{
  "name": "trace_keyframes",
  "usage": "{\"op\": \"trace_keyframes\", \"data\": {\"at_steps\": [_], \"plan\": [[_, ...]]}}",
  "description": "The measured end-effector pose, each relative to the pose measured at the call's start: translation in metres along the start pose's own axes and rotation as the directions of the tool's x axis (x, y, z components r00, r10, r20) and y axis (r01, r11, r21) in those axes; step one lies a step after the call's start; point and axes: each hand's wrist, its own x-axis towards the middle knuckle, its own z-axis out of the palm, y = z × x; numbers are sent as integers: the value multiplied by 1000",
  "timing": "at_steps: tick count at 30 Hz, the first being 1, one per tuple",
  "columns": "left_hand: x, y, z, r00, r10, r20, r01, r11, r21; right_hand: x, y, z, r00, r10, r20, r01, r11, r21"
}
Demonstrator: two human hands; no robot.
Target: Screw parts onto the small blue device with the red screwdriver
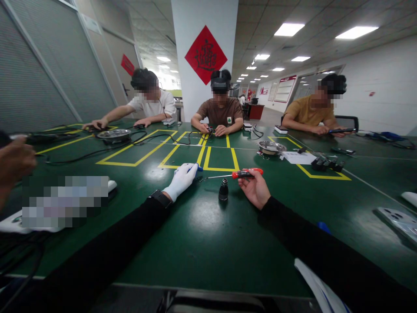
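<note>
My right hand (pixel 252 189) is closed around the red and black handle of a screwdriver (pixel 243 174), whose thin metal shaft points left. The shaft's tip ends near some small dark bits on the table, close to my left hand (pixel 182 180). That hand wears a white glove and rests on the table with its fingers curled; blue shows at the fingertips, and what they hold, if anything, is hidden. Between my hands, slightly nearer to me, a small black tapered part (pixel 223 190) with a metal top stands upright, touched by neither hand.
Across the green table (pixel 202 243) sit three people with headsets. Metal bowls (pixel 272 148), a white paper (pixel 298 158) and black parts (pixel 327 163) lie at right centre. A black cable (pixel 130 141) crosses the left. Another person's hand (pixel 16 161) is at the left edge.
</note>
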Motion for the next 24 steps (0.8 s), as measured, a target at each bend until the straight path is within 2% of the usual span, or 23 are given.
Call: {"op": "trace_keyframes", "data": {"at_steps": [4,9,13,15,17,19,21,23,24], "plan": [[-2,11,-6,999,24,-47,-31,988,-154,1,-2,-1,1000,18,8,-18,1000,7],[-9,16,-1,988,139,72,-128,982,-141,3,-2,-4,999,32,19,-33,999,37],[-12,17,-2,977,184,105,-165,972,-170,3,-4,-4,999,46,20,-47,997,54],[-11,16,-4,977,194,92,-172,965,-200,2,-4,-4,999,43,24,-44,998,47],[-11,16,-6,987,156,44,-141,962,-235,1,-3,-4,999,10,36,-11,1000,25],[-11,20,-8,996,78,-43,-87,951,-296,1,-1,-4,996,-59,62,63,997,-52],[-14,27,-11,991,5,-134,-58,917,-394,1,2,-4,983,-147,110,167,963,-210],[-20,40,-13,983,-27,-180,-69,859,-507,1,4,-3,954,-235,188,294,852,-432],[-23,47,-14,986,-20,-167,-75,837,-542,1,5,-2,930,-274,244,366,752,-548]]}}
